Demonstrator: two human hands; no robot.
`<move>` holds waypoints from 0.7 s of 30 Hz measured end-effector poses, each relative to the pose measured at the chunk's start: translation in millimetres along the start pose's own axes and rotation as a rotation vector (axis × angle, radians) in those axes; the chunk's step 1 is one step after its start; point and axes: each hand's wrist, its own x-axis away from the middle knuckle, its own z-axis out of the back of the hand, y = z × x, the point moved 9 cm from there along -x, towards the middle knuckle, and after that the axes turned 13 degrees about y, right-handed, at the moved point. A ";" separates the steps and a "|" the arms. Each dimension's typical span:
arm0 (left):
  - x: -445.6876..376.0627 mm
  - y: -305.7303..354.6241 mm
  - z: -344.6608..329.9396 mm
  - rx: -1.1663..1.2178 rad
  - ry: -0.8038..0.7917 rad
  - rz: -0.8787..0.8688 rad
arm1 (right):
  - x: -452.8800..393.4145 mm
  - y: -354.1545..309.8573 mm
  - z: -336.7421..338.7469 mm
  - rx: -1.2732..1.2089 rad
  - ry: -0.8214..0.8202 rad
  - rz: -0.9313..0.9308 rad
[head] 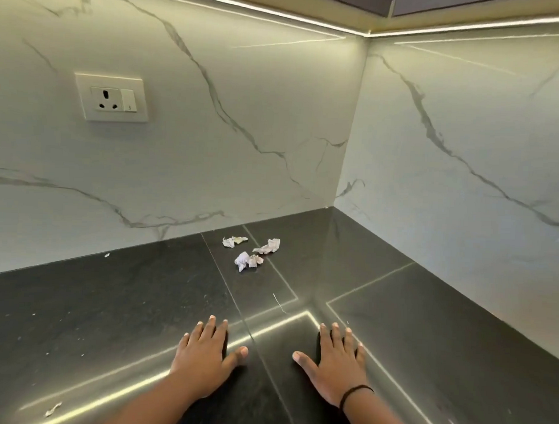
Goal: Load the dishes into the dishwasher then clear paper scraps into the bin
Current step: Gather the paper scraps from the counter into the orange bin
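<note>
Three crumpled white paper scraps lie on the dark countertop [107, 316] near the back corner: one [233, 241] closest to the wall, one [268, 246] to its right, one [248, 260] in front of them. My left hand [203, 352] and my right hand [336, 358] rest flat on the counter with straight fingers, side by side, well in front of the scraps. Both hold nothing. No dishes, dishwasher or bin are in view.
White marble walls meet in a corner behind the counter. A wall socket [111, 98] sits on the left wall. A small paper bit [52, 408] lies near the counter's front left, and a tiny speck [107, 254] by the wall.
</note>
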 end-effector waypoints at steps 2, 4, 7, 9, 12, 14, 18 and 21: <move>-17.7 0.8 -0.2 0.005 0.004 0.071 | -30.0 -2.0 3.2 -0.010 -0.016 0.074; -35.6 1.6 -2.2 0.005 -0.004 0.115 | -59.6 -2.6 6.5 -0.007 -0.026 0.135; -60.7 0.5 -3.1 -0.001 -0.009 0.137 | -100.3 -8.0 9.8 -0.049 -0.024 0.175; -81.3 -0.2 -0.5 -0.019 0.004 0.128 | -122.2 -15.9 8.2 -0.100 -0.031 0.185; -121.0 3.0 4.9 -0.024 0.060 0.104 | -147.0 -25.8 4.6 -0.166 -0.026 0.176; -151.5 10.1 3.3 0.001 0.093 0.086 | -165.3 -26.8 1.0 -0.200 -0.013 0.161; -214.9 29.8 -3.0 0.062 0.132 0.036 | -213.0 -31.2 -4.3 -0.319 0.020 0.125; -256.7 42.7 -13.9 0.066 0.121 -0.054 | -256.9 -44.7 -13.0 -0.346 0.008 0.124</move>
